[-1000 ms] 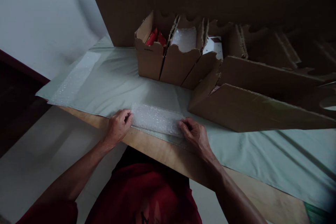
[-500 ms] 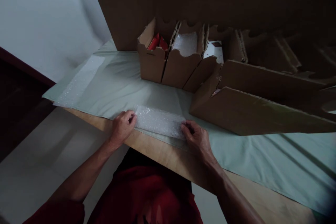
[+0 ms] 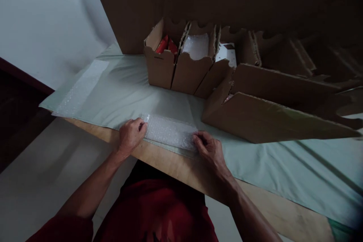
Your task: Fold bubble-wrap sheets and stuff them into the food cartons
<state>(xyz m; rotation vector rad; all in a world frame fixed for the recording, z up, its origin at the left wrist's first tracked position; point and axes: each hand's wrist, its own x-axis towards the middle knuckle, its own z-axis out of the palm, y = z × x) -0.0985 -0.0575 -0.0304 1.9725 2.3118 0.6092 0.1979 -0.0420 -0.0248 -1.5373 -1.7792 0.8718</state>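
Note:
A strip of clear bubble wrap [image 3: 170, 131] lies near the front edge of the cloth-covered table, stretched between both hands. My left hand [image 3: 132, 133] has its fingers closed on the strip's left end. At the opposite end, my right hand [image 3: 208, 146] pinches the right edge between thumb and fingers. A second bubble wrap strip [image 3: 82, 87] rests flat at the table's left end, apart from my hands.
Behind the strip stand several cardboard bins; one holds red packets [image 3: 168, 45], another folded bubble wrap [image 3: 196, 47], a third a white piece [image 3: 226, 53]. A long cardboard bin [image 3: 272, 117] is at right. Green cloth [image 3: 124, 83] covers the wooden table [image 3: 167, 162].
The view has shifted slightly, so the scene sits a little further left. Both hands keep their hold on the strip's ends, with hardly any other movement.

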